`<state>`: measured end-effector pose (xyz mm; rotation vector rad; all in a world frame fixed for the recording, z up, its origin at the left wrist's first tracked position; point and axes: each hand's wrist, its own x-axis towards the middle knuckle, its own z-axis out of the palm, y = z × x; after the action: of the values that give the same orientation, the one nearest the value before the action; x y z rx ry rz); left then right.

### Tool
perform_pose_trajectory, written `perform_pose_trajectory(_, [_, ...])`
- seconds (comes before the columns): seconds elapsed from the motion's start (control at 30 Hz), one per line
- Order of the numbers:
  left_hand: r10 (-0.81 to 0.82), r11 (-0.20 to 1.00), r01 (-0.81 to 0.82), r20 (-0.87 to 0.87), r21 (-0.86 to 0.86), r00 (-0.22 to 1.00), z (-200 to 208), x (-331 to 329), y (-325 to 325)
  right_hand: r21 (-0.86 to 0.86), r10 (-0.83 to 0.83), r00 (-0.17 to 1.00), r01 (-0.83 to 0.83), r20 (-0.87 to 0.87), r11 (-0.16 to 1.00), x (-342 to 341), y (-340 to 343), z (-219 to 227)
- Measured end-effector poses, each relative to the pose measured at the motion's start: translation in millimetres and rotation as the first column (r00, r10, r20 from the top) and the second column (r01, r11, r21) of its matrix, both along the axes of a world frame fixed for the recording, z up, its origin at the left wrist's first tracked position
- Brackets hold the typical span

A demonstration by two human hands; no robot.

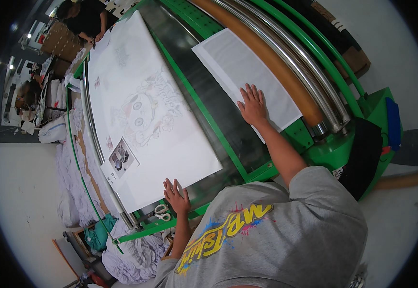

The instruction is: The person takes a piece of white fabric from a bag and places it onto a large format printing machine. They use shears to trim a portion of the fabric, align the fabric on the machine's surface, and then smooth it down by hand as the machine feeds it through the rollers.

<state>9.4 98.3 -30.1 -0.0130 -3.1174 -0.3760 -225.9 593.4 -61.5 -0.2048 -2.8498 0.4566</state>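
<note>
A long white sheet printed with a faint cartoon figure (139, 108) lies across the bed of a green-framed roller machine (228, 149). My left hand (176, 196) rests with fingers spread at this sheet's near edge, holding nothing. On a second white sheet (240, 62) with a greyish middle, to the right, my right hand (253, 105) lies flat, fingers stretched out. Near the first sheet's left corner is a small printed photo (122, 156). White-handled scissors (162, 212) lie just left of my left hand, their blades not clearly visible.
Chrome rollers (286, 50) and a brown roller (266, 57) run along the machine's right side. Another person (86, 21) works at the far left end. White cloth (74, 182) hangs by the left side, and more cloth is heaped (134, 254) below.
</note>
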Motion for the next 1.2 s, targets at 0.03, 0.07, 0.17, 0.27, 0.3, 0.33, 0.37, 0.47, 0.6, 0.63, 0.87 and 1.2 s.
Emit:
perform_pose_trajectory(0.03, [0.0,1.0,0.0,-0.003,0.0,1.0,-0.3,-0.1,-0.9,0.003,0.007,1.0,-0.007,-0.023,1.0,0.3,0.2,0.1])
perform_pose_trajectory(0.07, [-0.003,1.0,0.003,-0.003,0.003,1.0,-0.2,-0.5,0.3,0.008,0.011,0.999,-0.011,-0.039,1.0,3.2,2.2,-0.8])
perform_pose_trajectory(0.17, [-0.005,1.0,0.005,-0.002,0.005,1.0,-0.3,-1.2,1.4,-0.018,0.039,0.996,-0.04,-0.074,0.999,7.7,5.5,-1.1])
perform_pose_trajectory(0.27, [0.001,1.0,-0.001,0.0,0.002,1.0,-0.9,-0.5,-0.1,-0.044,0.043,0.996,-0.047,-0.075,0.998,9.2,5.5,0.3])
perform_pose_trajectory(0.3, [0.001,1.0,-0.001,0.002,0.006,1.0,-0.3,-0.7,0.4,-0.05,0.037,0.997,-0.041,-0.069,0.998,9.8,6.3,-0.1])
perform_pose_trajectory(0.33, [0.0,1.0,0.0,0.005,0.009,1.0,0.0,-1.4,1.0,-0.049,0.037,0.996,-0.041,-0.077,0.998,10.0,7.4,-0.6])
perform_pose_trajectory(0.37, [0.0,1.0,0.0,0.004,0.008,1.0,0.0,-0.9,0.7,-0.049,0.037,0.996,-0.042,-0.083,0.998,10.6,7.6,-0.5])
perform_pose_trajectory(0.47, [-0.001,1.0,0.001,0.002,0.006,1.0,-0.7,-1.0,0.4,-0.049,0.024,0.998,-0.027,-0.065,0.998,9.5,6.9,-0.4])
perform_pose_trajectory(0.6, [-0.005,1.0,0.005,0.001,0.012,1.0,-1.0,-0.1,0.0,-0.052,0.01,0.999,-0.012,-0.039,0.999,9.1,5.1,0.1])
perform_pose_trajectory(0.63, [-0.008,1.0,0.008,0.0,0.015,1.0,-1.2,-0.3,-0.2,-0.047,0.01,0.999,-0.012,-0.043,0.999,9.3,5.3,0.2])
perform_pose_trajectory(0.87, [-0.015,1.0,0.016,-0.008,0.015,1.0,-0.7,-0.2,0.3,-0.04,0.021,0.996,-0.024,-0.085,0.999,9.7,7.2,-1.7])
perform_pose_trajectory(1.2, [-0.021,1.0,0.022,-0.017,0.015,1.0,-1.1,-1.1,-0.2,-0.017,0.019,0.996,-0.021,-0.09,1.0,7.6,9.4,-6.0])
